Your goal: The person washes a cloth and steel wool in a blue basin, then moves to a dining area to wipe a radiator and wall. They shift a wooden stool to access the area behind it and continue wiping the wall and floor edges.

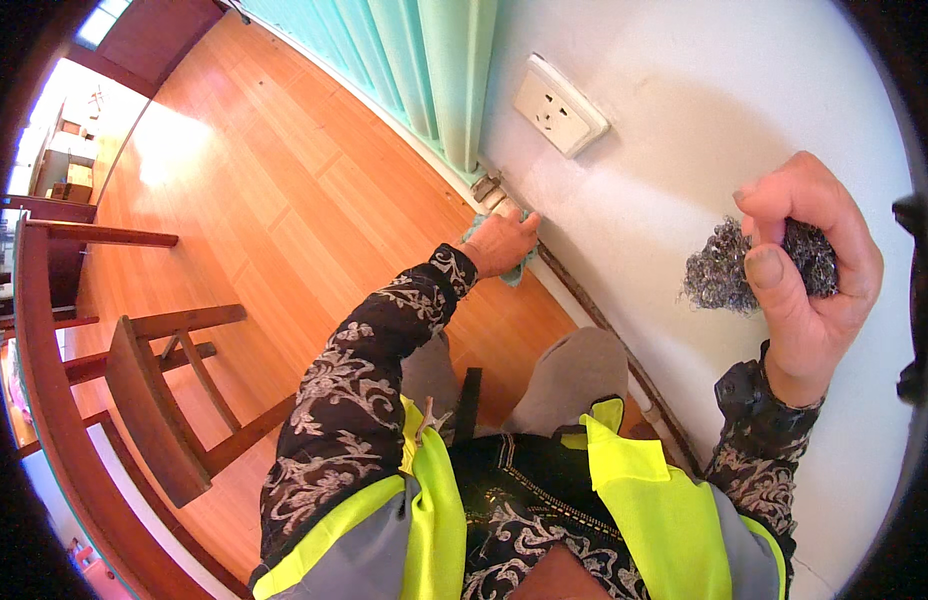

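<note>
Raised in front of the white wall, my right hand [819,260] is closed around a tangled ball of steel wool [719,270], part of which the fingers and thumb cover. Low by the wall, my left hand [503,243] grips a teal cloth [517,272] whose edges stick out around the fingers. The cloth lies against the pipe fitting [492,193] under the corner of the pale green radiator [454,80]. How far the cloth wraps the pipe is hidden by the hand.
A white wall socket [560,105] sits right of the radiator. A rusty pipe [594,315] runs along the wall's foot. On the left stand a wooden chair [159,410] and a table with a brown edge [44,400]. Wood flooring [284,190] stretches between them and the radiator.
</note>
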A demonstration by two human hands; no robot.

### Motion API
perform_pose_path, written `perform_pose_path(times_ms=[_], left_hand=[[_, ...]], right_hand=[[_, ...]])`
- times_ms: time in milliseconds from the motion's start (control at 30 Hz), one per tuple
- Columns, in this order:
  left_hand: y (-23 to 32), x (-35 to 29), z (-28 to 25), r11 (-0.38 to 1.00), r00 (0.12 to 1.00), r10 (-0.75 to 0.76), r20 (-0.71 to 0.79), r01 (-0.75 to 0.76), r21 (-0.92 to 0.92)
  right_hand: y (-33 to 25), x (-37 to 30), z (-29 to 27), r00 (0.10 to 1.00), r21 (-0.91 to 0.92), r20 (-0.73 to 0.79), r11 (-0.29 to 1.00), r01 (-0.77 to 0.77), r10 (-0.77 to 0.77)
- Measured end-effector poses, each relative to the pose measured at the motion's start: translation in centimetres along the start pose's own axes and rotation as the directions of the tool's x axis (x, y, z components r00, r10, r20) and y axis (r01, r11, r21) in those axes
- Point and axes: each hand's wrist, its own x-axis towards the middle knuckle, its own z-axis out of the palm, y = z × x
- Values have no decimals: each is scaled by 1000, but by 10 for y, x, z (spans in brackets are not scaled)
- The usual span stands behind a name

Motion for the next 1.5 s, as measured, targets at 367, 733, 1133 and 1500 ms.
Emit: perform_pose_path(times_ms=[367, 733, 1133, 1500], left_hand=[[-42, 0, -12, 972, 951, -223, -214, 203, -115], [2, -44, -9, 955, 965, 258, 47, -247, -165], [32, 4, 79, 127, 334, -942, -41, 242, -962], [11, 3, 92, -594, 360, -795, 487, -300, -747]], right_hand=[[4, -2, 3, 1000, 22, -21, 1000, 0, 1], [1, 0, -1, 1000, -35, 14, 999, -6, 7], [13, -7, -1, 996, -130, 8, 987, 93, -92], [9, -5, 5, 1000, -96, -1, 995, 20, -20]])
